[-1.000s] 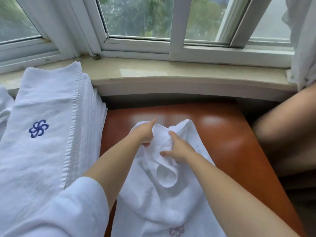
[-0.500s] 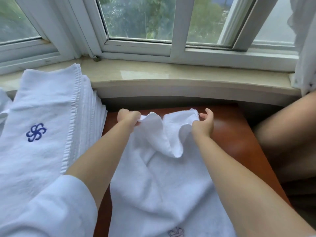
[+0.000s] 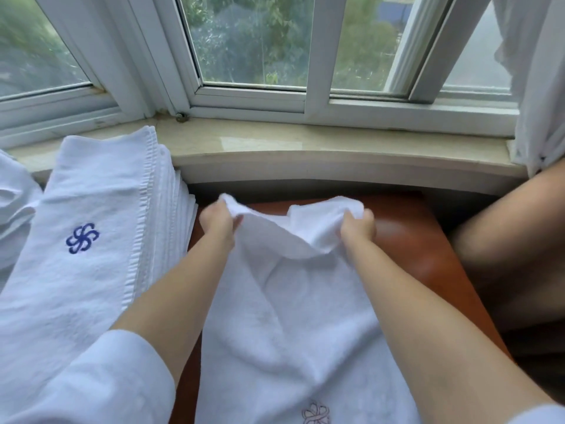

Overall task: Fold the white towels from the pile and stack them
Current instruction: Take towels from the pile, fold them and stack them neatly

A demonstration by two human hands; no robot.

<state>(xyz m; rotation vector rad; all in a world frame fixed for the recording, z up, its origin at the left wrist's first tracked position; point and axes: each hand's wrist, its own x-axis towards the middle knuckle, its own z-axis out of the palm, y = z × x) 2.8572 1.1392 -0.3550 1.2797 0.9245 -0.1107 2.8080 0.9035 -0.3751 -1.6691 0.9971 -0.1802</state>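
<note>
Two hands grip one white towel (image 3: 293, 319) spread on the brown surface (image 3: 428, 249). Left hand (image 3: 217, 223) has its fingers curled around the far left corner; right hand (image 3: 358, 228) has its fingers curled around the far right corner. Both corners are lifted, and the far edge sags between them. Folded towels form a stack (image 3: 101, 228) just beside the left forearm, below the windowsill (image 3: 305, 142).

head-worn view, looking forward and down, close over hands (image 3: 287, 228)
</note>
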